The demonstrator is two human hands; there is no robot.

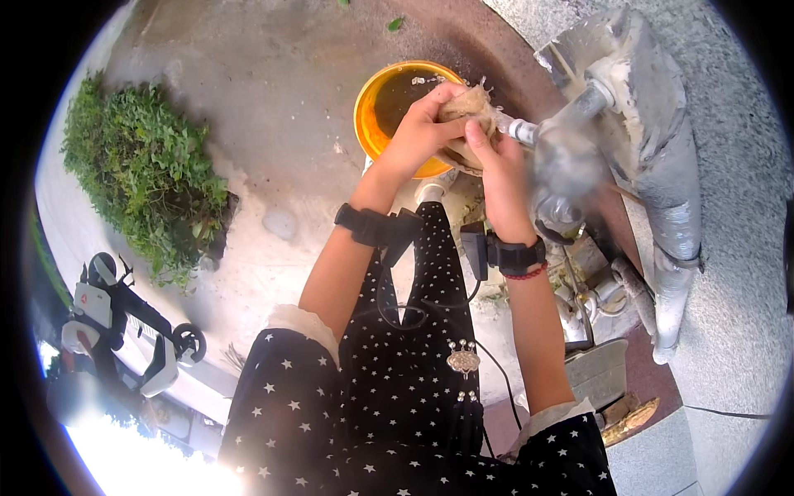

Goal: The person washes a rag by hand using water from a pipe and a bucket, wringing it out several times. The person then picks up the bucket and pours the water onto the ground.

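Both my hands are closed on a wet beige cloth point(467, 106) held over the right side of a yellow bucket point(364, 116) of murky water. My left hand point(426, 124) grips it from the left, fingers on top; my right hand point(496, 165) presses its thumb onto it from below right. A white spout point(521, 131) on a wall pipe points at the cloth, with clear water splashing where they meet. The tap body behind my right wrist is blurred. I wear black straps with small devices on both wrists.
Wrapped silver pipes point(670, 223) run along the speckled grey wall point(736, 207) at right, with valves and a grey dustpan-like object point(595, 372) lower down. A leafy bush point(132, 165) grows at left, and a white-and-black scooter point(107, 314) stands below it on concrete paving point(273, 99).
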